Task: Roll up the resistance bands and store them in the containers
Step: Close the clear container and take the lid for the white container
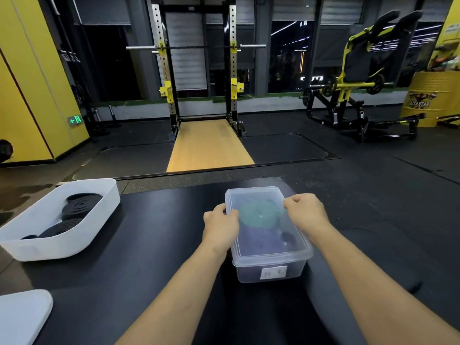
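— Contents of the clear plastic box (249, 272)?
— Blurred by the translucent lid (254, 195): a green roll (258, 212), a purple roll (256, 241), and a dark shape (288, 237) that cannot be identified.
— Hands?
— The lid's side edges are gripped by the left hand (220, 226) and right hand (307, 212). Left of the box, black coiled bands (81, 202) are held in a white tub (62, 245).

Thru the frosted clear plastic lid (261, 195), contents are a blur: green roll (258, 212), purple mass (261, 239), 1 dark blob (288, 239), can't tell what. White paper label (273, 272) on the clear plastic box (297, 270) front, too small to read. Right hand (307, 212): fingertips curled under, out of sight, grip unclear. White flat panel (22, 314) btm-left, cut by the frame edge. Nearer black coiled band (61, 229) half hidden behind the white open tub (62, 245) wall.
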Demonstrator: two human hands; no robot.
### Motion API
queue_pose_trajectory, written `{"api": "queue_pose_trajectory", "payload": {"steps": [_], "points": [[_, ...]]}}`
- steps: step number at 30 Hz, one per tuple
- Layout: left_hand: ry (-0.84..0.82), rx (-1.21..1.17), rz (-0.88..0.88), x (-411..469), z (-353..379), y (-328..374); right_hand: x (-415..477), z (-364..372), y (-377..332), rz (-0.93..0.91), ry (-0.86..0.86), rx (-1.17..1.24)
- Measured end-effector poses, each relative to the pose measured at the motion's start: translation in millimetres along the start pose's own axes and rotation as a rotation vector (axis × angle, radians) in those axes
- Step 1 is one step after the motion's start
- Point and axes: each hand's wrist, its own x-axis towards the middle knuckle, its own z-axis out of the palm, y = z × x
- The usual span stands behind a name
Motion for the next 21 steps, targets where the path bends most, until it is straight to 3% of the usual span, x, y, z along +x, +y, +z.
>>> {"api": "queue_pose_trajectory", "payload": {"steps": [8,14,21], "points": [[0.024,0.172,-0.022,13.1,6.9,4.9,3.5,4.0,-1.6,-0.108,-0.063,-0.203],[0.031,0.078,0.003,27.7,5.8,-5.5,7.3,8.0,-2.4,-0.113,-0.142,-0.341],[0.006,0.252,0.016,70.0,6.9,6.5,11.8,11.6,5.9,-0.117,-0.148,-0.308]]}}
